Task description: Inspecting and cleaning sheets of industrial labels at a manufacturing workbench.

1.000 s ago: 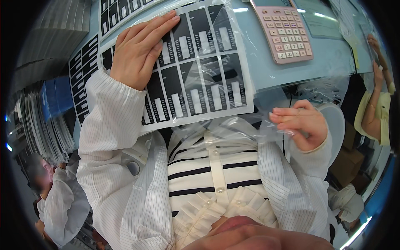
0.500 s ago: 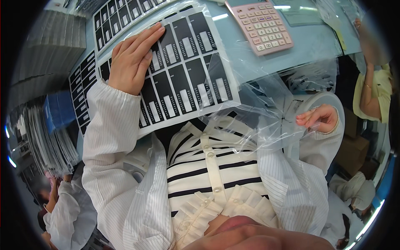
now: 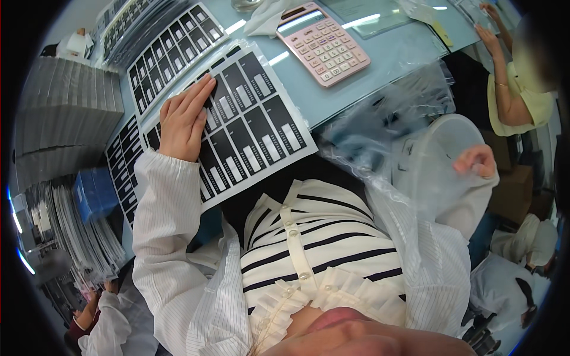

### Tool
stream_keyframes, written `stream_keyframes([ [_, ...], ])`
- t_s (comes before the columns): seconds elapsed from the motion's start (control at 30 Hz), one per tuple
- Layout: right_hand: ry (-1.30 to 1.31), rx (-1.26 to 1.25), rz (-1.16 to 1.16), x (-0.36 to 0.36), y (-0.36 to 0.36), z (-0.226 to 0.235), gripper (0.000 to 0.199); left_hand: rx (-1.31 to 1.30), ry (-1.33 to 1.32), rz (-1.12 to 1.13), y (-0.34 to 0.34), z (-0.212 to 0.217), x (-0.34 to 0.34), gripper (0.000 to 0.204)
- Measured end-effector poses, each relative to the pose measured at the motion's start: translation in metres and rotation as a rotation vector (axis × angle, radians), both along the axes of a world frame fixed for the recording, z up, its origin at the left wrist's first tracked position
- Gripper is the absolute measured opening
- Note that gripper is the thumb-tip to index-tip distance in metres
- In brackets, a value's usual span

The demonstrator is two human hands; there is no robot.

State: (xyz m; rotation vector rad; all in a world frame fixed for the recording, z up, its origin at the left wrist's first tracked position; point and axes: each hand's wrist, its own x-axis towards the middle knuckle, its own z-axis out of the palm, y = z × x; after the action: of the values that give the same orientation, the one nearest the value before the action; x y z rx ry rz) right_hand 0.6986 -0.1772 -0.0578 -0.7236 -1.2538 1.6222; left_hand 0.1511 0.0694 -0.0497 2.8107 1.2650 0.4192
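My left hand (image 3: pixel 183 123) lies flat, fingers stretched out, on a sheet of black panels with white blocks (image 3: pixel 252 127). It presses on the sheet's left part and hides some of the panels. My right hand (image 3: pixel 477 161) is raised out to the right, beside a translucent white bin (image 3: pixel 454 139). Its fingers look curled but are blurred by motion, so whether anything is between them is unclear. Crumpled clear plastic film (image 3: pixel 374 133) hangs between the table edge and the bin, apart from the sheet.
A pink calculator (image 3: pixel 325 44) lies on the pale blue table (image 3: pixel 380 65). More black-panelled sheets (image 3: pixel 172 56) lie beyond my left hand. Stacked grey sheets (image 3: pixel 71 118) and a blue box (image 3: pixel 95 193) stand at the left. A co-worker in yellow (image 3: pixel 516 101) is at the far right.
My right hand has moved farther right. The clear film has come off the sheet's right corner and dropped towards the bin. My left hand stays on the sheet; the view has shifted.
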Motion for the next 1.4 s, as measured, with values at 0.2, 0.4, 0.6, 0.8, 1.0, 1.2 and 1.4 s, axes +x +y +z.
stream_keyframes([
  [0.2, -0.518, 0.097, -0.564, 0.045, -0.054, 0.059, 0.010, 0.024, 0.047, 0.000, -0.003, 0.003, 0.002, 0.044],
  [0.4, -1.211, 0.262, -0.748, 0.001, 0.011, 0.076, 0.021, -0.069, -0.041, 0.003, 0.000, 0.010, 0.000, 0.053],
  [0.6, -1.582, 0.511, -0.642, -0.040, 0.094, 0.017, 0.010, -0.171, -0.082, 0.025, -0.001, 0.012, -0.004, 0.058],
  [0.8, -1.384, 0.685, -0.742, -0.059, 0.146, -0.013, 0.006, -0.149, -0.056, 0.027, -0.004, 0.016, -0.003, 0.055],
  [1.0, -1.394, 0.685, -1.033, -0.062, 0.160, -0.034, 0.009, -0.137, -0.016, -0.021, 0.002, 0.026, 0.001, 0.052],
  [1.2, -1.424, 0.594, -1.219, -0.079, 0.147, -0.042, 0.015, -0.185, -0.079, -0.178, 0.016, 0.046, 0.026, 0.046],
  [1.4, -1.755, 0.886, -1.235, -0.087, 0.151, -0.035, 0.023, -0.152, -0.158, -0.289, 0.020, 0.029, 0.071, 0.055],
])
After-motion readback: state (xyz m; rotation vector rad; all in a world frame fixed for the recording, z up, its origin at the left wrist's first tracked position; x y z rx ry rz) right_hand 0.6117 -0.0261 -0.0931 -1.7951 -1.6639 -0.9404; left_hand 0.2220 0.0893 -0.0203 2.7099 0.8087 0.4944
